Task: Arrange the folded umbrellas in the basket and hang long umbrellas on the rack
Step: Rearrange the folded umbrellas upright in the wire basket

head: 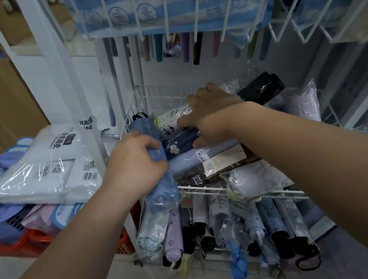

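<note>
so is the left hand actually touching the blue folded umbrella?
Touching. The head view shows the left hand wrapped round the blue folded umbrella, with its fingers curled over the fabric and no gap visible.

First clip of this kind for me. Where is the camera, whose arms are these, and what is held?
No robot here: a person wears one camera on the head, looking down at their own arms. The left hand grips a wrapped blue umbrella at the left edge of a wire basket. The right hand is further in, thumb and fingers round a navy umbrella. More folded umbrellas lie on the level below; long umbrellas hang behind.
</note>
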### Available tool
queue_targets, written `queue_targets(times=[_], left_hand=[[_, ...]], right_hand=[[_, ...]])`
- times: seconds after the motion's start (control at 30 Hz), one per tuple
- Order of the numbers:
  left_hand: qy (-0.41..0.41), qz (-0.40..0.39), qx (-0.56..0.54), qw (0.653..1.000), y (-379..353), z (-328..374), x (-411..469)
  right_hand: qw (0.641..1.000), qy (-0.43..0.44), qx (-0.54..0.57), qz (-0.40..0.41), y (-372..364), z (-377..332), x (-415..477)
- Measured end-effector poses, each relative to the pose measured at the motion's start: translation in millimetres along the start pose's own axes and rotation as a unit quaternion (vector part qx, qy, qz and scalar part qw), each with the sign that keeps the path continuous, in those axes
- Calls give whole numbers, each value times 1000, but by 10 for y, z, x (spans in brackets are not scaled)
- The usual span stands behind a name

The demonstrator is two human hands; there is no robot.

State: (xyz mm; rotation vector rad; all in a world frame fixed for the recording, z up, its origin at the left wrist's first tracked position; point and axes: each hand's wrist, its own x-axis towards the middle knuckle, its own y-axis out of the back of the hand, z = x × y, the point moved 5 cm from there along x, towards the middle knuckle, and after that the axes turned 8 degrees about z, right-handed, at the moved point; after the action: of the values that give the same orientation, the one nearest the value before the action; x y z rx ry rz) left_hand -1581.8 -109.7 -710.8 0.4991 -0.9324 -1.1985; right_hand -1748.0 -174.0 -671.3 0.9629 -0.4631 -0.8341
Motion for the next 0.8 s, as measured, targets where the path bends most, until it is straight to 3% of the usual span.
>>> queue_targets(times=[0.27, 0.57, 0.8], left_hand=[[10, 47, -43, 998, -16, -49, 66], [19, 23, -25, 999, -43, -79, 135], [16, 38, -25, 999, -131, 27, 189]], right_hand=[[995, -71, -44, -53, -77, 38, -42], [997, -32, -73, 15, 52, 73, -152], [983, -145, -107, 45, 303, 374, -841]])
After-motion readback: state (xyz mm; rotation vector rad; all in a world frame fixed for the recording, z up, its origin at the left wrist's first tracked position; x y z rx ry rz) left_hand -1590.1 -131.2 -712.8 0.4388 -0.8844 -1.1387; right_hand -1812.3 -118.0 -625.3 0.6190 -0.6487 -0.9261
